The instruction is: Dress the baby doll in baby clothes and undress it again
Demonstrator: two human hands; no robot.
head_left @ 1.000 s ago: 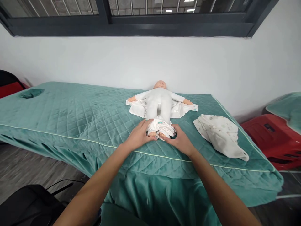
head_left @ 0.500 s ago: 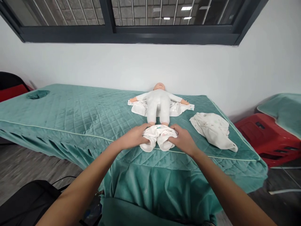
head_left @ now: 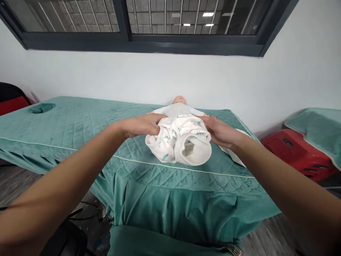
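Note:
A pair of white baby pants with a small coloured print is bunched up between my hands, above the bed's near part. One round leg opening faces me. My left hand grips the pants' left side, thumb on the outside. My right hand is closed on their right side, its fingertips partly hidden by the fabric. Behind the pants a baby doll in white lies on its back, head toward the wall. Its legs are hidden behind the pants.
The doll lies on a green quilted bed with a face hole at the left. A white cloth lies partly behind my right forearm. A red plastic object stands at the right, partly under green cloth.
Both hands have raised the pants from the doll's feet toward its body and spread them wider. The pants now look larger and cover the doll's legs from view.

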